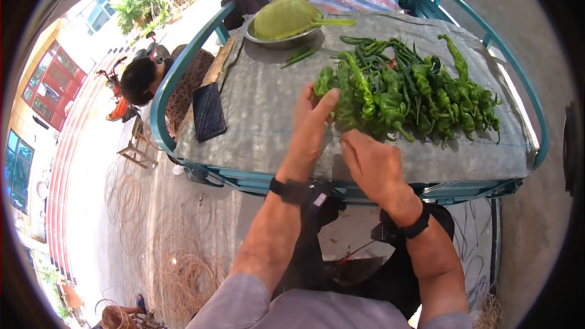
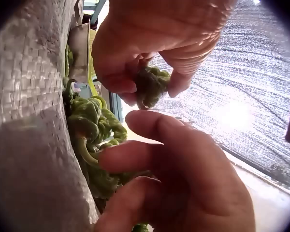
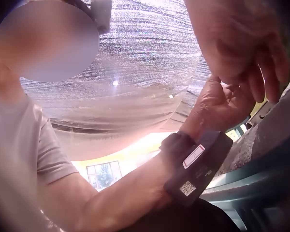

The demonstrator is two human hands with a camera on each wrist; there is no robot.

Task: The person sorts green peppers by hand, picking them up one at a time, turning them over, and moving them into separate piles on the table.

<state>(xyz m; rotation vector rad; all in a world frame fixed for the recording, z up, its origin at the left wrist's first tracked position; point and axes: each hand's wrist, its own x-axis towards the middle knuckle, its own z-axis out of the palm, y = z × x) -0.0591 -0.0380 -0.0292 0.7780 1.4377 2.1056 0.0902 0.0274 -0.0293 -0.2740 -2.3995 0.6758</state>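
Observation:
My left hand (image 1: 311, 127) pinches a green pepper (image 2: 152, 88) between thumb and fingers, at the near left end of a row of peppers. My right hand (image 1: 375, 163) hovers close beside it over the near part of the cloth, with bent fingers. In the left wrist view, the right hand's fingers (image 2: 150, 128) are spaced apart with nothing between them. Long wrinkled green peppers (image 1: 426, 100) lie side by side to the right, several thinner ones behind. In the right wrist view, the right hand partly hides the left.
A green plastic strainer (image 1: 283, 18) sits on a metal basin (image 1: 308, 41) at the back left. A dark phone (image 1: 208, 113) lies at the left edge. The teal cart rail (image 1: 163, 94) borders the grey woven cloth (image 1: 268, 94). Another person (image 1: 139, 80) is beyond the rail.

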